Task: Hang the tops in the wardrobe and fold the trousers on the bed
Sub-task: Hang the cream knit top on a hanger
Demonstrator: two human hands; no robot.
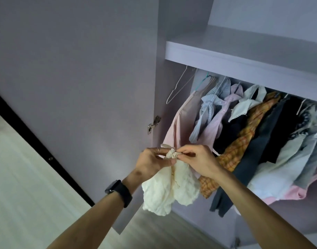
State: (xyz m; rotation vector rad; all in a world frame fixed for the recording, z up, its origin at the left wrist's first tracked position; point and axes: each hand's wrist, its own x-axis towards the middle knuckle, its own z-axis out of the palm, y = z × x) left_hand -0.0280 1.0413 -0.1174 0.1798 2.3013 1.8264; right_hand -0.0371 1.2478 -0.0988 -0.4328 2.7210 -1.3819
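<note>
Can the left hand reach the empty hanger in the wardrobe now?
Probably yes, once freed. The hanger hangs bare above the hands with open space between, but the left hand and right hand both pinch the cream top.

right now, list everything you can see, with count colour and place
cream top: one, cream, crumpled, held in front of the open wardrobe
empty hanger: one, pale wire, left end of the row
hanging clothes: several, count unclear; pink, blue, white, orange check, dark, denim; in a row under the shelf
shelf: one, lilac, above the clothes
wardrobe door: one, lilac, open at left
hinge: one, metal, on the door's inner edge
floor: wood-look, below
watch: one, black, left wrist
ring: one, left finger
left hand: pinches the top's bunched upper part
right hand: pinches it too
</note>
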